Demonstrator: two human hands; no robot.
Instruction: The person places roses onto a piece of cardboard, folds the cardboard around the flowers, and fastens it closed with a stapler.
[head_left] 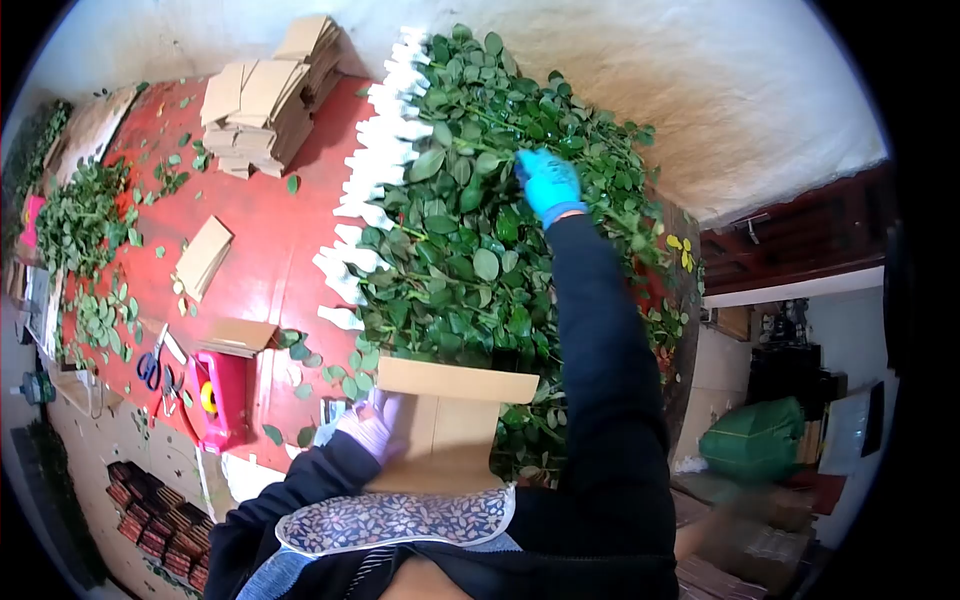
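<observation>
My left hand (372,428), in a lilac glove, grips the left side of a folded cardboard sheet (455,382) in front of my body. My right arm reaches far out over a big pile of leafy rose stems (485,230). In its blue glove, my right hand (548,186) is closed among the leaves, seemingly round a rose stem; the foliage hides part of the fingers. White sleeves (385,140) cover the flower ends along the pile's left side.
On the red table (265,225) stand stacked cardboard pieces (265,95) and a single cardboard piece (203,258). Scissors (150,368), red-handled pruners (172,393) and a pink tape dispenser (226,400) lie at the near left. A wall (740,120) borders the back.
</observation>
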